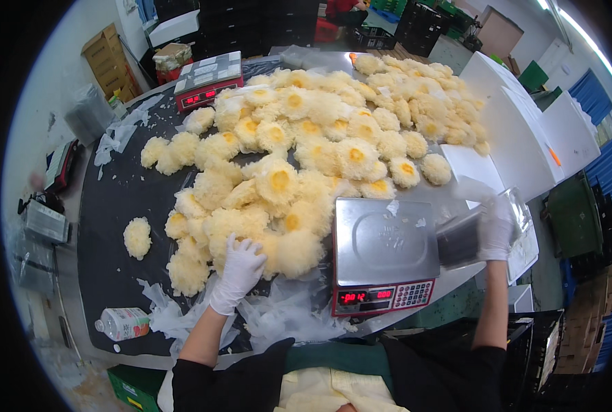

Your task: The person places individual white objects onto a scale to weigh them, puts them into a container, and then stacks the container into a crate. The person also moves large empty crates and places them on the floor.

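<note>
Pale yellow, frilly mushroom heads [357, 154], apparently snow fungus, are heaped over the table. My left hand [240, 270], in a white glove, rests with fingers spread on the near edge of the heap; whether it grips a piece cannot be told. To the right, my gloved right hand [495, 226] is blurred and holds a clear plastic container [516, 208] beside the scale. Between my hands stands a red digital scale [388, 247] with a bare steel pan bearing a few white scraps. One mushroom head [138, 238] lies apart at the left.
A second scale [208, 77] stands at the back left. Thin plastic sheets [285, 309] lie crumpled along the near edge, by a plastic bottle [125, 324] on its side. White foam boxes [517, 129] stand at the right. A person in red [349, 10] is in the background.
</note>
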A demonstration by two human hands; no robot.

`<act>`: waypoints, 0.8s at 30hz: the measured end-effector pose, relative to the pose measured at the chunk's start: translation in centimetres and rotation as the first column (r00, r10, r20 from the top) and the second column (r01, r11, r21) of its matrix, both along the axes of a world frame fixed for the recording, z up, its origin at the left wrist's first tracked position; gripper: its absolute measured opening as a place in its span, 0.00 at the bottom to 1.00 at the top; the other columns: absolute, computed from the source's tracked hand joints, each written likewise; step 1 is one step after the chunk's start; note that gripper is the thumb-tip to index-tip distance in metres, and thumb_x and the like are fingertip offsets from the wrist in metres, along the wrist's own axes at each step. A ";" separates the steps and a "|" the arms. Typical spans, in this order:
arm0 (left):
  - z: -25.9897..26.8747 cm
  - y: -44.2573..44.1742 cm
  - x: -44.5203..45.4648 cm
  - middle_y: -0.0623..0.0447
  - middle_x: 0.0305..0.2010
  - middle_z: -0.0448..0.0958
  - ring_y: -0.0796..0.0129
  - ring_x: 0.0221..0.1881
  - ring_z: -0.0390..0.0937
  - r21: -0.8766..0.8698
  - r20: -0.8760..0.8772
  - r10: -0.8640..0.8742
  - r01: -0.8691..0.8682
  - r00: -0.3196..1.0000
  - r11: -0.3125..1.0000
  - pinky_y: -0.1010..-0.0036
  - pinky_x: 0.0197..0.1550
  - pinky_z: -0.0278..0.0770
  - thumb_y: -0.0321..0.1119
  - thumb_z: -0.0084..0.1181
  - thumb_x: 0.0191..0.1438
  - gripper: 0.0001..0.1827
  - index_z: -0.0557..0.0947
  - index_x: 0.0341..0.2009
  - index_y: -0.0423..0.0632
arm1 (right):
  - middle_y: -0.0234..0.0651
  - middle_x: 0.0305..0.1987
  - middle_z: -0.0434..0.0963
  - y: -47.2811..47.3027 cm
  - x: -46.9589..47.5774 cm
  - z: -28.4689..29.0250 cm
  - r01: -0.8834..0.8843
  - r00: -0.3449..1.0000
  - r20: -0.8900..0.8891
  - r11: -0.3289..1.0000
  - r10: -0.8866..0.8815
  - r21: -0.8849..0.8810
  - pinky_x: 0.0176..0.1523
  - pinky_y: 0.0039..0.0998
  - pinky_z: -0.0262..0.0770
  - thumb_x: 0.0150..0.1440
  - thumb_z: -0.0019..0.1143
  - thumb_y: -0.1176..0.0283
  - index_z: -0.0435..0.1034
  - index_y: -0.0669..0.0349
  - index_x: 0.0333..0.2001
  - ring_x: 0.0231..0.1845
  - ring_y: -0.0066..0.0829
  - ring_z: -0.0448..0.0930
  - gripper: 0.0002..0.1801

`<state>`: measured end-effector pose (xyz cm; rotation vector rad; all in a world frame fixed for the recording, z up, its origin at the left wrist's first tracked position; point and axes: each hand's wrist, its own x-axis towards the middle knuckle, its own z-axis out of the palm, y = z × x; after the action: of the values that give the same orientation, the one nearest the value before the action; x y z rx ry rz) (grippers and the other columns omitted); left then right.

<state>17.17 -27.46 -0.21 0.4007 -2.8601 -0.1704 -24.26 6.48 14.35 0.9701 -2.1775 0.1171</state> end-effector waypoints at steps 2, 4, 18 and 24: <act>0.3 1.9 -1.4 0.49 0.40 0.74 0.57 0.49 0.69 -0.010 -0.115 0.031 -0.033 0.993 0.999 0.52 0.59 0.54 0.37 0.58 0.45 0.11 0.79 0.36 0.52 | 0.48 0.30 0.72 5.5 -0.7 1.0 0.197 0.980 0.010 0.978 -0.198 0.067 0.40 0.44 0.69 0.59 0.48 0.64 0.71 0.62 0.32 0.34 0.49 0.73 0.12; 0.2 3.7 -2.7 0.48 0.40 0.74 0.56 0.49 0.69 -0.014 -0.221 0.061 -0.066 0.973 0.998 0.53 0.58 0.57 0.37 0.60 0.44 0.14 0.80 0.39 0.52 | 0.49 0.31 0.72 9.9 -1.4 0.5 0.170 0.969 0.166 0.980 -0.185 0.100 0.40 0.46 0.67 0.61 0.44 0.58 0.70 0.63 0.31 0.35 0.52 0.72 0.18; -3.1 8.4 -6.2 0.45 0.40 0.73 0.50 0.48 0.69 -0.015 0.095 0.155 -0.154 0.983 0.988 0.59 0.45 0.69 0.35 0.71 0.31 0.27 0.79 0.41 0.53 | 0.42 0.32 0.75 4.4 7.9 1.7 -0.540 0.601 0.653 0.837 0.461 -0.094 0.42 0.36 0.73 0.47 0.53 0.77 0.72 0.59 0.32 0.34 0.42 0.76 0.06; -4.8 6.5 -4.8 0.42 0.46 0.73 0.49 0.49 0.70 0.296 0.110 0.152 -0.178 0.982 0.938 0.62 0.48 0.70 0.33 0.72 0.31 0.33 0.78 0.47 0.52 | 0.36 0.24 0.76 5.0 7.0 1.3 -0.262 0.921 0.388 0.808 0.045 0.528 0.30 0.37 0.76 0.50 0.51 0.71 0.73 0.55 0.27 0.27 0.36 0.80 0.04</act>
<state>12.35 -20.94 -4.97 0.7218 -2.8681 -0.5809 -17.28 11.45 15.66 1.5748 -2.5252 -0.3365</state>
